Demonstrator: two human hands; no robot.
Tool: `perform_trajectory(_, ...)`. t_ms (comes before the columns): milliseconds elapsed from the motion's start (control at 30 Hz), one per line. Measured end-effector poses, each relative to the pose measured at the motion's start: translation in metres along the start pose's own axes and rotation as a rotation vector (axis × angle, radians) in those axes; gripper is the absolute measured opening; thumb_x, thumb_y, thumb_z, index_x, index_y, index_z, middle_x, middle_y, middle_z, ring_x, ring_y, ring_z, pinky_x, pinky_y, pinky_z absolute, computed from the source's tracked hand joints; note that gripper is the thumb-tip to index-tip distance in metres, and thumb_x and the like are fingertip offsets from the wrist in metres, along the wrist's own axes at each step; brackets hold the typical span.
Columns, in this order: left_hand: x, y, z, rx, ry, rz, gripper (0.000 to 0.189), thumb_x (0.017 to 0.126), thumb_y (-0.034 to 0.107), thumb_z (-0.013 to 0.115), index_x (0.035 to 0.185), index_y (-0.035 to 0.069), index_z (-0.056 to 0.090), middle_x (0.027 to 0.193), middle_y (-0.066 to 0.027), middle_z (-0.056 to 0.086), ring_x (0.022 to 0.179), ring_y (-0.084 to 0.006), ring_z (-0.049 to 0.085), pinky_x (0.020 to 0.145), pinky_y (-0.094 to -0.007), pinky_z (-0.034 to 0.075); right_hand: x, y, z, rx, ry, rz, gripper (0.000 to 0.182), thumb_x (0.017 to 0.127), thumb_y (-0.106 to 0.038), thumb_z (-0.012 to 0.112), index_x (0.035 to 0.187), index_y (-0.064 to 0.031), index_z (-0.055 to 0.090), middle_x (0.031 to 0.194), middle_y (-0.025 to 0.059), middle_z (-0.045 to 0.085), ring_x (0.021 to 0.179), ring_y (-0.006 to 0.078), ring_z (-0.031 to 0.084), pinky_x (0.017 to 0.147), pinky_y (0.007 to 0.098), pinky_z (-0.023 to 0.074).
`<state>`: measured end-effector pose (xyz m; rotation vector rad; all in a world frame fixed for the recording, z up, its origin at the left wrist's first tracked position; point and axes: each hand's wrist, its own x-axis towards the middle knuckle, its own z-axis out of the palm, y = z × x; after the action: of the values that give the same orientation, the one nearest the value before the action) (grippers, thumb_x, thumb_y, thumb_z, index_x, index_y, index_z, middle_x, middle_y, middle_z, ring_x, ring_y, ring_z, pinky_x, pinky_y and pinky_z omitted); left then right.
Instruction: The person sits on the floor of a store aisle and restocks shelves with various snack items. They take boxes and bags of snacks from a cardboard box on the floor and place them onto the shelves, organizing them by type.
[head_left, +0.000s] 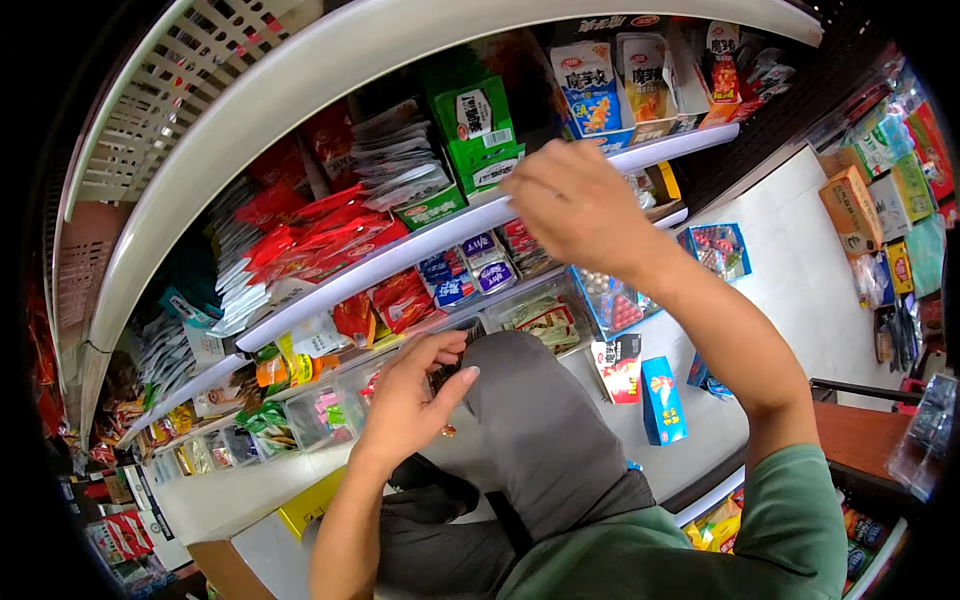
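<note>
My right hand (574, 199) is raised at the edge strip (450, 234) of a shelf, knuckles up and fingers bent down. It is slightly blurred, and its fingertips are hidden, so I cannot see whether anything is in it. Left of it stands a green snack box (474, 120). Just beyond it, blue snack packets (591, 86) stand in a display box, beside a box of brown packets (646, 79). My left hand (416, 394) hovers by my bent knee (517, 375), thumb and fingers apart, with nothing visible in it.
Red snack packets (322, 232) overhang the shelf edge. Below are small boxes (484, 259) and clear plastic bins (319, 416). On the floor lie a blue carton (664, 401), a red-and-white box (619, 367) and open blue trays of sweets (716, 251). A yellow box (311, 502) is at lower left.
</note>
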<state>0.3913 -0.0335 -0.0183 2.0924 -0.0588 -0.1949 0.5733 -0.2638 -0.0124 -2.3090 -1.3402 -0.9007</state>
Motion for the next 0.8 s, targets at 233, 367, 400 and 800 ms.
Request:
perform_trajectory(233,-0.014,0.005,0.003,-0.107,-0.002,0.015,0.040,0.086,0.009,0.071,0.123,-0.002,0.061,0.111,-0.0133,0.069,0.099,-0.0197,0.066,0.089,-0.0335,0.052,0.008,-0.019,0.033,-0.080,-0.122,0.179,0.020,0.077,-0.013,0.066,0.096,-0.0064,0.067,0.095,0.0063,0.061,0.091,0.0250,0.055,0.074,0.0386,0.0399)
perform_trajectory(367,-0.028,-0.009,0.008,-0.191,0.001,-0.047,0.041,0.087,0.009,0.072,0.124,-0.001,0.060,0.112,-0.0116,0.069,0.101,-0.0183,0.065,0.090,-0.0333,0.051,0.008,-0.024,0.037,-0.096,-0.136,0.237,0.013,0.082,-0.018,0.066,0.087,-0.0073,0.068,0.092,0.0066,0.061,0.090,0.0255,0.056,0.074,0.0407,0.0383)
perform_trajectory(400,-0.029,-0.007,0.006,-0.186,-0.016,-0.072,0.041,0.087,0.009,0.072,0.125,-0.001,0.060,0.113,-0.0115,0.068,0.101,-0.0183,0.065,0.091,-0.0334,0.051,0.009,-0.025,0.040,-0.091,-0.132,0.271,0.013,0.082,-0.020,0.067,0.085,-0.0076,0.069,0.091,0.0064,0.062,0.090,0.0257,0.056,0.074,0.0410,0.0382)
perform_trajectory(800,-0.035,-0.005,0.006,-0.216,-0.071,-0.081,0.042,0.088,0.010,0.071,0.128,0.001,0.059,0.114,-0.0113,0.068,0.104,-0.0179,0.064,0.092,-0.0333,0.050,0.013,-0.015,0.045,-0.159,-0.067,0.407,0.014,0.078,-0.024,0.071,0.077,-0.0104,0.075,0.093,0.0023,0.068,0.094,0.0256,0.055,0.078,0.0435,0.0380)
